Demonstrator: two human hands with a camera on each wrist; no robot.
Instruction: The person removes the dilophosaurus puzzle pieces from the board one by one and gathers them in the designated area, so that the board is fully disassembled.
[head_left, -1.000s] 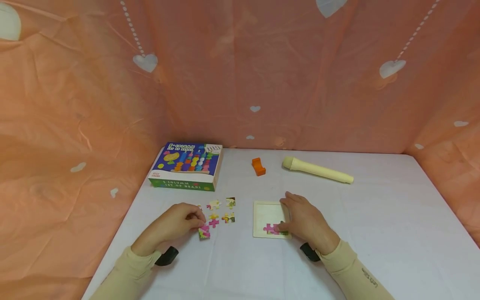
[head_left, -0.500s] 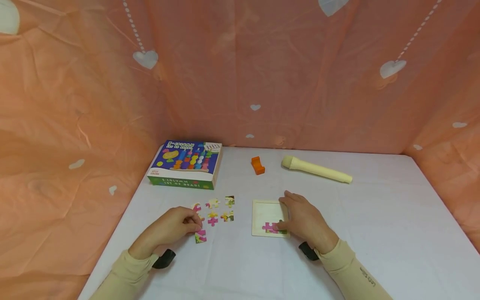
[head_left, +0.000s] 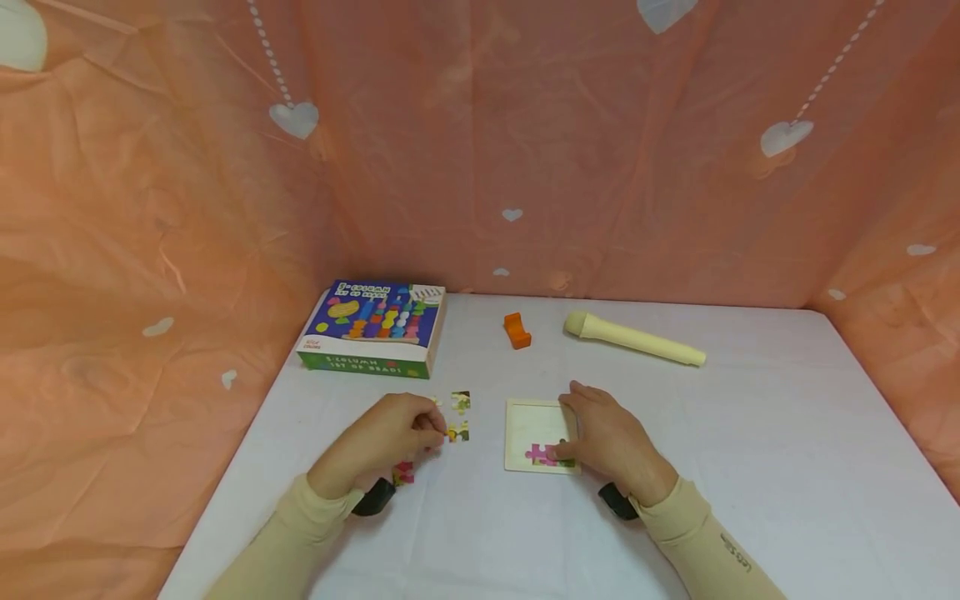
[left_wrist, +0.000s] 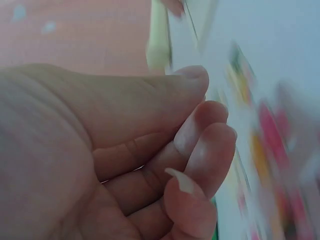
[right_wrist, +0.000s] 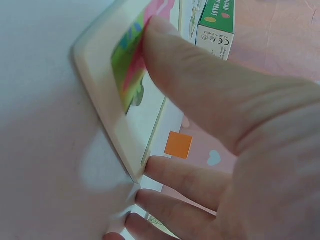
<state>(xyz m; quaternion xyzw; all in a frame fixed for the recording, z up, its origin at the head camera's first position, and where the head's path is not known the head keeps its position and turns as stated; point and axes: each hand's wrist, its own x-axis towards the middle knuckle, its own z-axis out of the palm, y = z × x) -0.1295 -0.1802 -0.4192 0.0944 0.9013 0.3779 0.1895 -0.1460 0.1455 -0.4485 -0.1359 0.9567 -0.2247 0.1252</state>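
My left hand point(head_left: 390, 433) is over the loose puzzle pieces, fingertips right beside a yellow-and-green piece point(head_left: 460, 432). In the left wrist view its thumb and fingers bend loosely toward each other, and no piece shows between them. Another piece point(head_left: 461, 401) lies farther back; a pink one point(head_left: 403, 473) sits near the left wrist. The hand hides others. My right hand point(head_left: 618, 437) rests at the right side of a shallow wooden puzzle tray point(head_left: 509, 433). Its thumb presses pink-and-green pieces point(right_wrist: 131, 62) inside the tray, while the extended fingers touch the far rim and table.
A bead-set box point(head_left: 375, 325) stands at the back left of the white table. An orange block point(head_left: 517, 331) lies behind the tray, with a pale yellow toy microphone point(head_left: 637, 339) to its right. Orange cloth with hearts point(head_left: 510, 150) hangs behind the table.
My left hand has moved right, away from the pink-and-green piece at the front left, over to the other loose pieces. The right hand and the tray stay in place.
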